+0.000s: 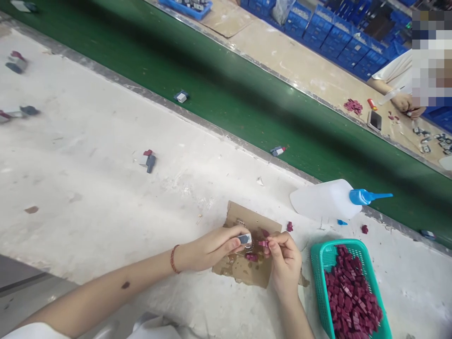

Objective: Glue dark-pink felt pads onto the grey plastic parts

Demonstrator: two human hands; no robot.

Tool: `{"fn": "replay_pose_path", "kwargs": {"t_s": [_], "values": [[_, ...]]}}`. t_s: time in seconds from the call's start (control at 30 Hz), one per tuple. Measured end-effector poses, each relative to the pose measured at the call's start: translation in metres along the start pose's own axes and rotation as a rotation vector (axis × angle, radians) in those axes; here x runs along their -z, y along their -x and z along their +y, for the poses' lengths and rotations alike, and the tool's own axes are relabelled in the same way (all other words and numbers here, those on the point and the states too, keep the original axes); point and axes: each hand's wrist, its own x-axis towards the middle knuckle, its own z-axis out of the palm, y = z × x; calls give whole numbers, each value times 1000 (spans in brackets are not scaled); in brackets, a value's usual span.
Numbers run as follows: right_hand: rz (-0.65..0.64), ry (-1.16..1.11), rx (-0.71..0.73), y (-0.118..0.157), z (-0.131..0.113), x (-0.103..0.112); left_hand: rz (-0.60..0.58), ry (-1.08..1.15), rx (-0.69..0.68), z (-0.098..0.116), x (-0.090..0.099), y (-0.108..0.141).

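My left hand is closed on a small grey and white plastic part, held over a stained piece of cardboard. Close to its right, my right hand pinches a small maroon plastic piece between thumb and fingers. A narrow gap separates the two parts. On the cardboard below lies another maroon piece, partly wet-looking. To the right of my right hand, a green plastic basket holds many loose maroon pieces.
A white squeeze bottle with a blue nozzle lies beyond my hands. An assembled grey and maroon part rests on the white table. A green conveyor belt carries several parts. Across it, a person's hands work near a phone.
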Motion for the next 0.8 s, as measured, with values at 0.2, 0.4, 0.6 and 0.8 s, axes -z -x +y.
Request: {"fn": "replay_pose_path", "kwargs": {"t_s": [0.2, 0.4, 0.6, 0.8], "values": [[-23, -83, -52, 6, -3, -7, 7, -232, -44, -5, -4, 1], [5, 27, -25, 9, -11, -12, 100, -212, 87, -10, -9, 1], [-33, 138, 42, 11, -12, -11, 112, -219, 42, -13, -12, 0], [-73, 167, 67, 12, -11, -11, 126, -229, 29, -13, -11, 0]]}}
